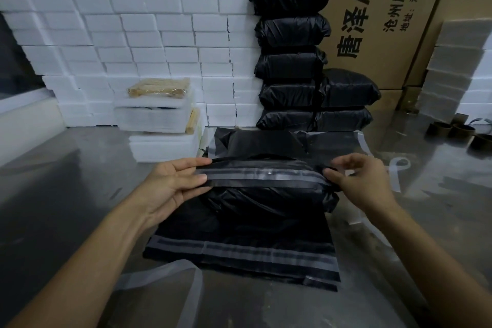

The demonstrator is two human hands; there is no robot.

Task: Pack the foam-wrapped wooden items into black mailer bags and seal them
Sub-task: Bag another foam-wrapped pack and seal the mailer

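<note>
A filled black mailer bag (266, 194) lies in the middle of the metal table (66, 181), on top of flat empty mailer bags (239, 253). Its flap with a grey adhesive strip (263, 177) stretches across the top. My left hand (170, 186) pinches the flap's left end between thumb and fingers. My right hand (362, 181) pinches the flap's right end at the bag's corner. Foam-wrapped wooden items (159, 114) sit stacked behind to the left. Several sealed black bags (290, 56) are piled at the back.
A wall of white foam blocks (133, 34) fills the back left, with cardboard boxes (386, 21) behind. Peeled clear strips (191, 295) lie on the table near me and at the right (399, 168). Empty tape cores (458, 130) sit far right.
</note>
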